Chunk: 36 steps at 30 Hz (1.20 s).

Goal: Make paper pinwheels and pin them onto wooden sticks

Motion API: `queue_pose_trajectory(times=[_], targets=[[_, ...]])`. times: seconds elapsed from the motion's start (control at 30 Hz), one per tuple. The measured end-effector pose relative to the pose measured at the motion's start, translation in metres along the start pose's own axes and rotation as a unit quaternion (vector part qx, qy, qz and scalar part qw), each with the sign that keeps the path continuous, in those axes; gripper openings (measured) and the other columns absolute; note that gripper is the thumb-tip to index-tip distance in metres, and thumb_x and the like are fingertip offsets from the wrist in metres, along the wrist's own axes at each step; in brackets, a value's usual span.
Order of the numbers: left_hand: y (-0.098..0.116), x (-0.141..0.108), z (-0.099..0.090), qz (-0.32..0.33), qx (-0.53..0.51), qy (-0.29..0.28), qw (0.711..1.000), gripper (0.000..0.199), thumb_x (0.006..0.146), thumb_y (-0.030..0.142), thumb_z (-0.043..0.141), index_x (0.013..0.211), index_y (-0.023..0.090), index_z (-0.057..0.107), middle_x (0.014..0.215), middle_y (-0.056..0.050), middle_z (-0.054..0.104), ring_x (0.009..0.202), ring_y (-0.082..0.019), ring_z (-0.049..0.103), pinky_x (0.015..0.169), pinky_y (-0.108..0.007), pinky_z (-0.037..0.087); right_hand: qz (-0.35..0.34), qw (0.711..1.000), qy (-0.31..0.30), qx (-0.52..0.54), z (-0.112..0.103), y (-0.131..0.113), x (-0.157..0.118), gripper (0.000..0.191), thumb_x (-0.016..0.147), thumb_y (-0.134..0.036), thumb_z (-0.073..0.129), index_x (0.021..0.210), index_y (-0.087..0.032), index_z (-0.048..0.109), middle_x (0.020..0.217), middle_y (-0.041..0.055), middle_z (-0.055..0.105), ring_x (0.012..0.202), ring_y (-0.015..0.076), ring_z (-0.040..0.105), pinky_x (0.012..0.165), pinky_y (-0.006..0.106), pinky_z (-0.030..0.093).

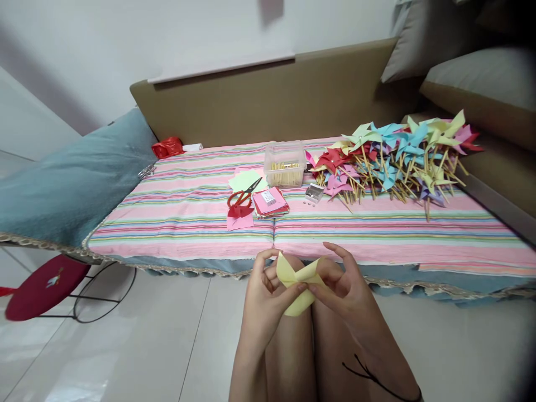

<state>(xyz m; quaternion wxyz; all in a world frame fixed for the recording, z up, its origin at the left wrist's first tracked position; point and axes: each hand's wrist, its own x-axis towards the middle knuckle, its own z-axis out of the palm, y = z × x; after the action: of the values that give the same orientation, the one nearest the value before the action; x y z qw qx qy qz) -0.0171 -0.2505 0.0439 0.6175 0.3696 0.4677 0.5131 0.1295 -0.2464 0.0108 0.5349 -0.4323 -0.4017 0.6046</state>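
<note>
A piece of yellow paper (298, 304) with corners bent toward its centre is held above my knees. My left hand (268, 290) pinches it from the left, the thumb pressed near the middle. From the right, my right hand (339, 287) grips it too, thumb near the centre and index finger raised. Beyond the hands, red-handled scissors (239, 199) lie by a stack of coloured paper squares (271, 202) and pale green sheets (245, 180). A red folded paper piece (240, 211) rests on pink paper (240, 222).
On the striped cloth (167, 212) stand a clear box (285, 177) of sticks and a small open case (314, 192). Many paper pinwheels (389, 162) are piled at the right. A red bag (167, 147) lies at the back left; a red stool (48, 287) stands on the floor.
</note>
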Motion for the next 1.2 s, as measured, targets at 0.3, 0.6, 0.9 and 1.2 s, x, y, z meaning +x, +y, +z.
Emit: queue_pose_trajectory(times=[0.3, 0.6, 0.9, 1.2], targets=[[0.0, 0.001, -0.001, 0.003, 0.014, -0.002, 1.0, 0.056, 0.071, 0.018, 0.077, 0.112, 0.025, 0.04, 0.091, -0.002, 0.071, 0.08, -0.014, 0.066, 0.071, -0.025, 0.053, 0.006, 1.0, 0.007, -0.021, 0.005, -0.005, 0.001, 0.074, 0.072, -0.033, 0.076, 0.133, -0.028, 0.035, 0.079, -0.001, 0.071, 0.08, 0.0189, 0.068, 0.077, 0.033, 0.054], [-0.001, 0.004, 0.002, 0.013, 0.03, -0.012, 0.999, 0.066, 0.063, 0.014, 0.08, 0.117, 0.025, 0.043, 0.102, -0.004, 0.069, 0.09, -0.016, 0.066, 0.076, -0.024, 0.05, -0.009, 1.0, 0.025, -0.009, 0.002, 0.004, 0.003, 0.071, 0.073, -0.029, 0.077, 0.131, -0.029, 0.035, 0.084, 0.0004, 0.074, 0.081, 0.0191, 0.069, 0.08, 0.035, 0.053], [-0.008, 0.007, -0.001, -0.005, -0.035, 0.023, 0.999, 0.067, 0.071, 0.019, 0.077, 0.121, 0.026, 0.033, 0.089, -0.001, 0.072, 0.073, -0.012, 0.066, 0.068, -0.024, 0.051, 0.013, 0.999, -0.002, -0.029, 0.002, 0.006, 0.006, 0.069, 0.078, -0.031, 0.075, 0.132, -0.029, 0.033, 0.088, 0.0016, 0.072, 0.089, 0.0198, 0.069, 0.08, 0.034, 0.053], [-0.01, 0.015, -0.005, 0.012, -0.042, 0.11, 0.993, 0.068, 0.065, 0.021, 0.081, 0.115, 0.024, 0.035, 0.08, 0.0, 0.072, 0.065, -0.013, 0.067, 0.059, -0.021, 0.05, 0.007, 0.999, -0.011, -0.033, 0.007, 0.011, 0.013, 0.059, 0.079, -0.036, 0.073, 0.128, -0.028, 0.041, 0.091, 0.0032, 0.072, 0.09, 0.0215, 0.068, 0.081, 0.035, 0.053]])
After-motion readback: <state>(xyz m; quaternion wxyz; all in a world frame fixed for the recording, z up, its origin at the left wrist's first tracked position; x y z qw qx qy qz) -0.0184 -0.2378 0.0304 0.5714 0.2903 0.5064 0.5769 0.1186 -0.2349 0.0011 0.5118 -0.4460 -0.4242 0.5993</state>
